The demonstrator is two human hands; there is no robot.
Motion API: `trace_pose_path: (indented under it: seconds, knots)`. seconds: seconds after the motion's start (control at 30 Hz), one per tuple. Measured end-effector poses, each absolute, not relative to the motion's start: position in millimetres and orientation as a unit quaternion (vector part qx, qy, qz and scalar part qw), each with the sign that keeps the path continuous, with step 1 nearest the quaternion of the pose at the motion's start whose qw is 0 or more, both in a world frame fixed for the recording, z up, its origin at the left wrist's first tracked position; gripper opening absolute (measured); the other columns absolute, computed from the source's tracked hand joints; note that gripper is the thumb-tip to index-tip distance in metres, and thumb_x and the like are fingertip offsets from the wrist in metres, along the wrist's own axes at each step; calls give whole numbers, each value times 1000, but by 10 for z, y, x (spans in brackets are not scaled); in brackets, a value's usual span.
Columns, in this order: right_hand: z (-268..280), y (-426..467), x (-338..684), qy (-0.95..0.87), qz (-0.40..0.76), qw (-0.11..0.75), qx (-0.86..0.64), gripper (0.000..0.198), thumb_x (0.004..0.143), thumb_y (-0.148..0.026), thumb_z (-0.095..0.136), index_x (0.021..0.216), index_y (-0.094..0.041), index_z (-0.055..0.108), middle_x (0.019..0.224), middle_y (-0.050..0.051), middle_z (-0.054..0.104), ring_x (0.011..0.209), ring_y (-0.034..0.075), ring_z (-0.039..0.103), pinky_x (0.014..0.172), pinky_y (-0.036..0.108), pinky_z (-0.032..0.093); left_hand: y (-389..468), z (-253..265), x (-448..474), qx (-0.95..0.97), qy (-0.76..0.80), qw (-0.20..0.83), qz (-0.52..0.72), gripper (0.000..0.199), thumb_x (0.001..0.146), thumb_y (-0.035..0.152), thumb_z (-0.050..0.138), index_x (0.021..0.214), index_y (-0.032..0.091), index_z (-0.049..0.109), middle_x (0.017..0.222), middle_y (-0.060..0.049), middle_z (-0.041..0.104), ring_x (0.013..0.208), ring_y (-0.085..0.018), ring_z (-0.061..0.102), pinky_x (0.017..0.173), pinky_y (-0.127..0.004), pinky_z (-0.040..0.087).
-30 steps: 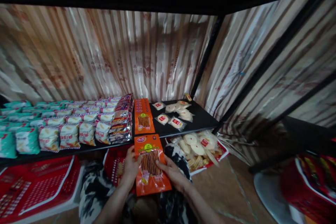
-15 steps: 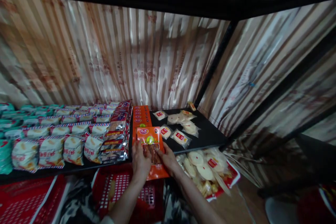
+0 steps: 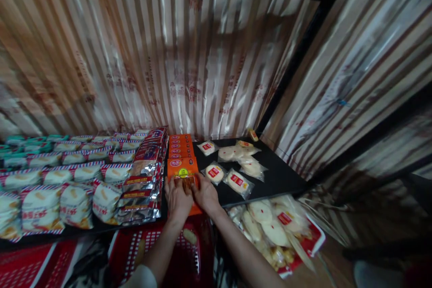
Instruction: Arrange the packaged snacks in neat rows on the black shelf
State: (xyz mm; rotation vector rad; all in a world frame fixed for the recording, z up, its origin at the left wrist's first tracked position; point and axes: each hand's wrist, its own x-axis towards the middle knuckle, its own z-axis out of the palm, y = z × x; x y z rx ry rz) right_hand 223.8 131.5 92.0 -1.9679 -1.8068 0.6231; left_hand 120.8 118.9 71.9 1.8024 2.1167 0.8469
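Now both hands are on the orange packet, right at the row's near end!

And it's a two-handed hold on the orange packet [image 3: 173,168], out over the near edge of the black shelf [image 3: 280,166]. The left hand [image 3: 178,200] pinches its left side, fingers bent over the front; the right hand [image 3: 206,192] pinches the right side, fingers curled in towards the middle. The packet's top overlaps the nearest of the matching orange packets [image 3: 180,144], a neat line running to the far side with only their upper strips on show. Whether its lower end is resting on the shelf is hard to say, with the hands covering so much of it.

Just to the left, close beside that line, stand the dark red and silver packets [image 3: 143,168], leaning one over another. Further left come ranks of white packets [image 3: 76,207], with green packets [image 3: 35,144] at the far left. Over on the right of the shelf, clear-wrapped pale rounds [image 3: 214,173] lie scattered, red labels up on several, and a small yellow packet [image 3: 253,135] sits at the far corner, near the dark post [image 3: 297,63].

Down below, a red basket [image 3: 202,252] is under the forearms, a pale piece [image 3: 189,236] inside it; to the right, another basket [image 3: 319,243] is heaped with clear bags [image 3: 273,231]. Behind it all hangs the striped curtain [image 3: 216,54].
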Motion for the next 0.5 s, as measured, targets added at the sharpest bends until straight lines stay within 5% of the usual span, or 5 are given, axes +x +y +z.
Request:
trace_pose_path:
  seconds: [0.5]
  knots:
    - [895,1307,2225,-678,159,117,-708,43,88,-32,37,126,-16,50,116,15,55,93,24,62,75,32,47,1192,742,1224,633,721,151,239,43,80,19,42,119,6,54,140,-20,40,138,-34,17,107,-49,29]
